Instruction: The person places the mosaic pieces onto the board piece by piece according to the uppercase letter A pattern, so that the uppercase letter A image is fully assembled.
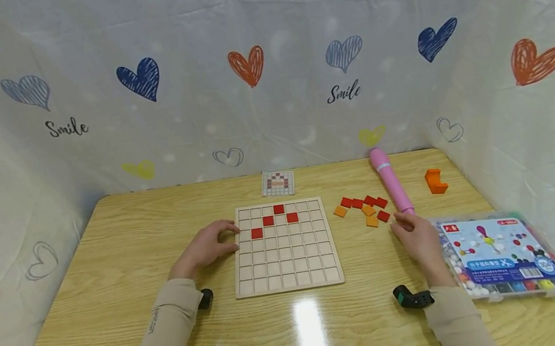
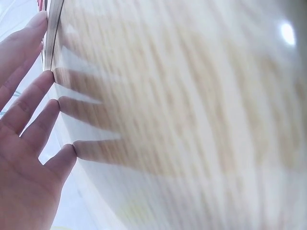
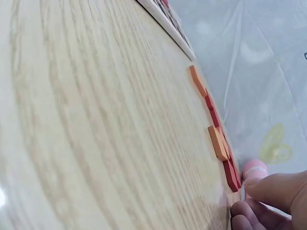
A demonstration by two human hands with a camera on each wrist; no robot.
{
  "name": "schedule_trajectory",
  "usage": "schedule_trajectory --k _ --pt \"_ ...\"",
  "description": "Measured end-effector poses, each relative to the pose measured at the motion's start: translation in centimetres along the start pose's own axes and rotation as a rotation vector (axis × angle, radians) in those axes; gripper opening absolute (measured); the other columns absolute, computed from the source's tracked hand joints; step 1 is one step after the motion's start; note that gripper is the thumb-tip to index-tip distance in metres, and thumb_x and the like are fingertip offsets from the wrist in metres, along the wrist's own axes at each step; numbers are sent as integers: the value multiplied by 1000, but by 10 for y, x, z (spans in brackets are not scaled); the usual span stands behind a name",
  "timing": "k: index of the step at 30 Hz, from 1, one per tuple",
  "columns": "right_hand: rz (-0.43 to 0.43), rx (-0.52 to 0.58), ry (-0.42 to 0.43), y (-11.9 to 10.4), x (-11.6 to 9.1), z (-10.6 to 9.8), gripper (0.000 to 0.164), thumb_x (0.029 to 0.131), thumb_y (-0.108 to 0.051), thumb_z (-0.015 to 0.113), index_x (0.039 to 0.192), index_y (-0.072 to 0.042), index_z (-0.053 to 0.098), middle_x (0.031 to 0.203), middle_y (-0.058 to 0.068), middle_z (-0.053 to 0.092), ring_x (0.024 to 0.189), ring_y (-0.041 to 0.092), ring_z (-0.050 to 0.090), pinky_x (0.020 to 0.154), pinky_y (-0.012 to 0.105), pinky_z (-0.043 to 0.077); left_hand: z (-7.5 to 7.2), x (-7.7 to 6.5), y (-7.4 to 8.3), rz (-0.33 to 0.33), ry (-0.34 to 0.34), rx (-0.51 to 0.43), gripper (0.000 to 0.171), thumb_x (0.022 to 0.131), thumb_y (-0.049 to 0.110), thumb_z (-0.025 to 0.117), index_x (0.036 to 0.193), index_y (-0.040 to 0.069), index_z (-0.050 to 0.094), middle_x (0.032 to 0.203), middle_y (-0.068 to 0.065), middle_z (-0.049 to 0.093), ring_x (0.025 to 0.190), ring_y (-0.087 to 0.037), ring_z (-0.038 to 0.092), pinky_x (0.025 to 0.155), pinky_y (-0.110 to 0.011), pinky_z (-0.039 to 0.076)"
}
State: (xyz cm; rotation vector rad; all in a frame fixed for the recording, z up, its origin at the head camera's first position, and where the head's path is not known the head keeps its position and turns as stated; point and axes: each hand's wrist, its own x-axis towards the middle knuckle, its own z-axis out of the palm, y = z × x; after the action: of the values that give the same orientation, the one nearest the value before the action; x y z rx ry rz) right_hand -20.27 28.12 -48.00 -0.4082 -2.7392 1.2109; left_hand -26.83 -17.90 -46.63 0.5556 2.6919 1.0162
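Observation:
A wooden grid board lies in the middle of the table, with several red square tiles set in its upper cells. My left hand rests at the board's left edge. In the left wrist view, its fingers are spread and touch the table. Right of the board is a loose group of red tiles and orange tiles. My right hand is just right of that group, fingers loosely bent, with nothing visible in its grasp. Its thumb appears beside the tiles in the right wrist view.
Behind the board lies a small pattern card. A pink stick-like object lies beyond my right hand, with an orange plastic piece farther right. A clear boxed molecule model set sits by my right wrist. Printed cloth surrounds the table.

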Motion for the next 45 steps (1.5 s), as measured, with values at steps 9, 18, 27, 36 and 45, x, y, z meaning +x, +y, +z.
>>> schedule_trajectory --k 9,18,27,36,45 --pt "-47 -72 -6 0 8 3 40 96 -18 61 132 0 60 118 23 66 110 39 61 95 52 47 -1 1 -2 -2 -1 -2 33 90 13 72 120 5 64 145 -20 46 139 -41 33 116 -54 25" --pt "-98 -110 -16 -7 18 6 43 92 -15 65 130 4 59 117 26 65 108 40 61 92 52 49 0 3 -1 -3 -2 6 32 89 13 72 120 5 64 145 -20 46 139 -40 33 116 -53 25" --pt "-186 -128 -25 -11 25 7 38 92 -10 65 127 6 61 122 28 62 104 40 62 87 52 51 -1 0 3 9 -8 -7 35 89 12 72 122 3 63 146 -20 45 139 -41 32 117 -54 25" --pt "-222 -130 -8 -11 26 8 28 90 -6 67 115 8 67 104 25 68 90 37 65 78 50 54 -2 -1 4 7 -10 -8 34 90 12 72 122 3 63 146 -20 45 139 -41 32 116 -54 25" --pt "-189 -123 -24 -5 20 9 28 89 -5 68 114 8 67 105 25 68 92 37 65 81 51 53 0 0 1 1 -7 -7 34 90 14 72 122 5 63 146 -19 45 139 -40 33 116 -54 25"
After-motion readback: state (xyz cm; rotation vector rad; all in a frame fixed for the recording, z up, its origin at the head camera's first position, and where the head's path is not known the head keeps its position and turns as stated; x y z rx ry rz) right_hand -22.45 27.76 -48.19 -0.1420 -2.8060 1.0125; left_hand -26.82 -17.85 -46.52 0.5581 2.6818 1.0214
